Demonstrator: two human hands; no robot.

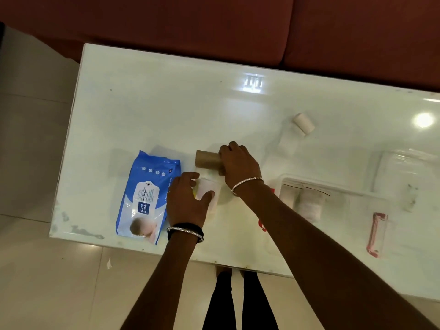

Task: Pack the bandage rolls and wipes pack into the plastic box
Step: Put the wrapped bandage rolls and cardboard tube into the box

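A blue wipes pack (145, 196) lies flat near the table's left front. My right hand (238, 163) is closed over a brown bandage roll (206, 158) lying on its side. Just below it, my left hand (185, 198) curls around a white bandage roll (206, 190), thumb and fingers on either side. Another white roll (303, 123) rests alone farther back on the right. The clear plastic box (333, 186) sits at the right with a white roll (309, 206) inside it; my right forearm covers part of the box.
The white glossy table (166, 103) has its left edge and front edge close to the wipes pack. The box's clear lid (409, 177) lies behind the box, with a red latch (377, 234) near the front. A dark red sofa (214, 25) runs along the far side.
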